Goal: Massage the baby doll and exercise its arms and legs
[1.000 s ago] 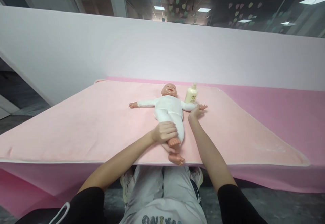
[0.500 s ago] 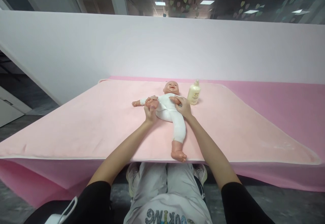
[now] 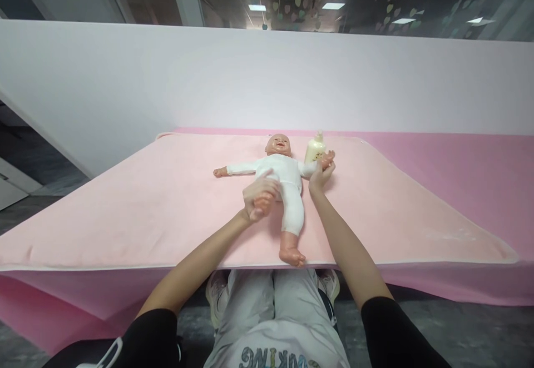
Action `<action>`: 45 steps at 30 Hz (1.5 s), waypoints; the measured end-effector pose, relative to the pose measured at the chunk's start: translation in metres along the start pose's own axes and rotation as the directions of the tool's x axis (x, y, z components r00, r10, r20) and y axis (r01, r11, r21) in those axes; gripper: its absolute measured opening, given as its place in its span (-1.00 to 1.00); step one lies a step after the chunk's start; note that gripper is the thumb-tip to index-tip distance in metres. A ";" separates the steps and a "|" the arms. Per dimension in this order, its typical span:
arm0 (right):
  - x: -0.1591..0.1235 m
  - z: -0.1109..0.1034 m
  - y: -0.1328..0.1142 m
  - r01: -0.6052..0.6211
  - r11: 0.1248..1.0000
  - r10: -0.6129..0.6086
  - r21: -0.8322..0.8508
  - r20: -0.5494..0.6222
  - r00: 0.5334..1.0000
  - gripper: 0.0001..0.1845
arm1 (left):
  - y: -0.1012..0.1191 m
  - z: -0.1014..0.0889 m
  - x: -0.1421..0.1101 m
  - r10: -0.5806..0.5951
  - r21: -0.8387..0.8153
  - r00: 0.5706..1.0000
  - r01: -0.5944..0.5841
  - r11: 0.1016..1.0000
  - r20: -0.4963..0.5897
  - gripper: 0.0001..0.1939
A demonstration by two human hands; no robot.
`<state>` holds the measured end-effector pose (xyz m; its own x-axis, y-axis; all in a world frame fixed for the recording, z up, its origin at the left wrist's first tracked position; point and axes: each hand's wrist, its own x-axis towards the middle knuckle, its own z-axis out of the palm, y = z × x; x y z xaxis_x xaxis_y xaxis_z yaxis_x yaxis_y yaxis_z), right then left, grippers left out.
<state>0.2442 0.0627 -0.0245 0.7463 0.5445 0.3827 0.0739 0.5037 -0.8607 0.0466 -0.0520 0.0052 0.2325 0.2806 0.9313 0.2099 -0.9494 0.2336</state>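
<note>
A baby doll (image 3: pixel 287 173) with a white cloth body lies on its back, its head toward the wall. My left hand (image 3: pixel 259 194) is closed round the doll's bent leg, and the bare foot (image 3: pixel 264 201) pokes out of my grip. My right hand (image 3: pixel 321 176) holds the doll's arm on the right near the wrist, with the doll's hand (image 3: pixel 327 159) lifted above my fingers. The other leg (image 3: pixel 293 212) lies straight toward the table's near edge. A pale yellow pump bottle (image 3: pixel 315 148) stands just behind the doll's raised hand, which partly covers it.
A light pink towel (image 3: pixel 137 207) is spread under the doll over a darker pink table cover (image 3: pixel 467 176). The white wall panel (image 3: pixel 267 79) rises along the back edge. My lap (image 3: pixel 271 301) is close against the front edge.
The doll's leg and arm were folded in over its body half a second ago. Now both are drawn outward again, the leg toward me and the arm out to the right.
</note>
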 end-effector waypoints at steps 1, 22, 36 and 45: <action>0.005 -0.001 0.002 -0.045 0.999 0.046 0.026 -0.055 0.997 -0.51 | 0.008 0.003 -0.001 0.080 -0.074 0.995 -0.075 0.994 0.061 -0.30; -0.025 0.008 -0.007 0.563 0.817 -0.287 -0.122 0.762 0.581 -0.48 | -0.078 -0.028 0.012 -0.499 -0.139 0.775 0.486 0.863 -0.388 -0.19; -0.015 0.001 -0.015 0.049 0.998 -0.045 -0.043 0.071 0.996 -0.49 | -0.062 -0.030 0.004 -0.526 -0.077 0.598 0.613 0.786 -0.605 -0.46; 0.012 -0.005 0.008 -0.203 0.979 0.200 0.002 -0.178 0.963 -0.50 | -0.046 -0.024 0.000 -0.101 -0.032 0.882 0.097 0.995 -0.461 -0.51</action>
<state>0.2572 0.0698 -0.0284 0.8518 0.5057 0.1370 -0.0803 0.3844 -0.9197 0.0143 -0.0116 0.0015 -0.2539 0.2782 0.9264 0.2016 -0.9215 0.3320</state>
